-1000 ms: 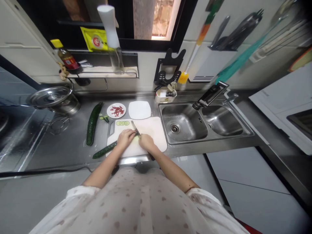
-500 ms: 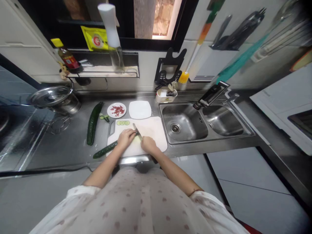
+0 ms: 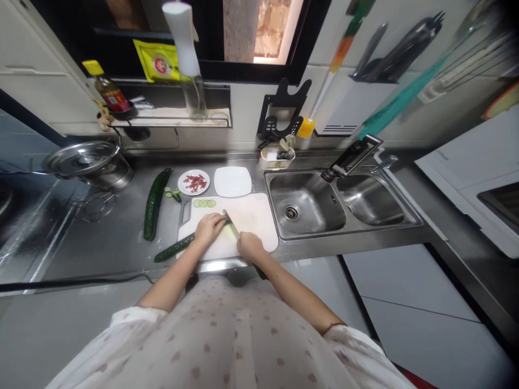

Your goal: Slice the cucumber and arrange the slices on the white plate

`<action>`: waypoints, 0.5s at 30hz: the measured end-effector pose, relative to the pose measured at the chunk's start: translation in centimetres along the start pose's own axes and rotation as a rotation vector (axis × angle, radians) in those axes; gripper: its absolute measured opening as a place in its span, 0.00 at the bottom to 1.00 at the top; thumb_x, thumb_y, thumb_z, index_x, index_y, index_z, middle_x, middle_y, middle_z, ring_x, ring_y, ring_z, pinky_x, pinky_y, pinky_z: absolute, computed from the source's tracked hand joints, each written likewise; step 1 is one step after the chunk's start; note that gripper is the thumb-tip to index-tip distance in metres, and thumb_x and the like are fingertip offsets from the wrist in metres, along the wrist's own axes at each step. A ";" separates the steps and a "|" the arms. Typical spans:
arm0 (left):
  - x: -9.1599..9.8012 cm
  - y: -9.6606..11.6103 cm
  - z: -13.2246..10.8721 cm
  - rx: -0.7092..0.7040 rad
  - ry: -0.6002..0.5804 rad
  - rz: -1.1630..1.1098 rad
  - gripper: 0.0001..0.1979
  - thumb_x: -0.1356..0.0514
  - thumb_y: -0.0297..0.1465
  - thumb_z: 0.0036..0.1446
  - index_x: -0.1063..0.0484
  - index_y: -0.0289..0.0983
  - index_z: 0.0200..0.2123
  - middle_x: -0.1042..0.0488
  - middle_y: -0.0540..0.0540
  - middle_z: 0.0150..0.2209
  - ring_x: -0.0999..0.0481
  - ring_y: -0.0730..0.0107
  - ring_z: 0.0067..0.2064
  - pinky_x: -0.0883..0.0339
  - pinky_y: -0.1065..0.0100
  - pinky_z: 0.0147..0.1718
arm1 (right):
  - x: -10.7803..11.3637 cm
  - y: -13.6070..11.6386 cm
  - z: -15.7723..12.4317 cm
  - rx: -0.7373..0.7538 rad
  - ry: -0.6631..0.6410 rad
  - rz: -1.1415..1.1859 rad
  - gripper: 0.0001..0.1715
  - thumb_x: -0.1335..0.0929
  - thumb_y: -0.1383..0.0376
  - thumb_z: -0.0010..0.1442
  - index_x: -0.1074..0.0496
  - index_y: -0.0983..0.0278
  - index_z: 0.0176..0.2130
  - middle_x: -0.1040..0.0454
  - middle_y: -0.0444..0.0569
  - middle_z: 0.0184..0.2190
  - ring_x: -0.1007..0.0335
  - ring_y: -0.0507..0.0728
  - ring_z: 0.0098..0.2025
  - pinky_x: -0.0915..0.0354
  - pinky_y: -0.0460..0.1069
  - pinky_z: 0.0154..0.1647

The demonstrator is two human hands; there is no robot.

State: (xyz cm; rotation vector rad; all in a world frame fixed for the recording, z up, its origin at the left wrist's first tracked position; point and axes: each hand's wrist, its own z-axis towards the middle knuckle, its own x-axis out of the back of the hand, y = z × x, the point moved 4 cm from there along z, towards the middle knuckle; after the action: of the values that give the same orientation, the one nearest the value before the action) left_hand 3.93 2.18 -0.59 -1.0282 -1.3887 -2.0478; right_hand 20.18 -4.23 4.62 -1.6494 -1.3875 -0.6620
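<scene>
A white cutting board point(image 3: 255, 216) lies on the steel counter in front of me. My left hand point(image 3: 208, 228) is curled over a cucumber point(image 3: 173, 248) whose dark green end sticks out to the left, off the board. My right hand point(image 3: 250, 246) is closed round the handle of a knife point(image 3: 231, 224). The blade slants up toward my left fingertips at the cucumber's cut end. Several cucumber slices point(image 3: 204, 203) lie in a row at the board's far edge.
A whole cucumber point(image 3: 153, 202) and cut ends point(image 3: 173, 194) lie left of the board. Behind it sit a small plate of red bits point(image 3: 193, 182) and a white plate point(image 3: 232, 181). A double sink point(image 3: 308, 208) is at right, a lidded pot point(image 3: 91, 162) at far left.
My right hand has drawn back toward me and slightly right, pulling the knife along with it. My left hand stays on the cucumber.
</scene>
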 end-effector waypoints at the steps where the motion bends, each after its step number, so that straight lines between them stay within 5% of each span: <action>1: 0.0 -0.1 0.0 0.001 0.000 0.002 0.12 0.44 0.36 0.63 0.22 0.42 0.43 0.22 0.46 0.43 0.26 0.62 0.45 0.33 0.62 0.47 | 0.0 0.0 0.0 0.001 -0.002 0.002 0.18 0.41 0.70 0.62 0.27 0.69 0.47 0.23 0.60 0.44 0.26 0.61 0.47 0.34 0.50 0.43; 15: -0.1 -0.2 0.0 -0.009 0.003 0.005 0.11 0.44 0.35 0.62 0.22 0.42 0.43 0.22 0.46 0.43 0.26 0.62 0.46 0.33 0.62 0.48 | 1.0 -0.9 1.4 -0.006 -0.005 0.060 0.19 0.40 0.69 0.62 0.27 0.69 0.49 0.23 0.60 0.45 0.26 0.61 0.48 0.34 0.49 0.44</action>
State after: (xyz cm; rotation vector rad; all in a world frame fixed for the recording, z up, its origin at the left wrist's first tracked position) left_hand 3.87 2.24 -0.78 -1.0303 -1.3752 -2.0531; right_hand 19.34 -2.54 5.01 -1.6921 -1.3349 -0.6285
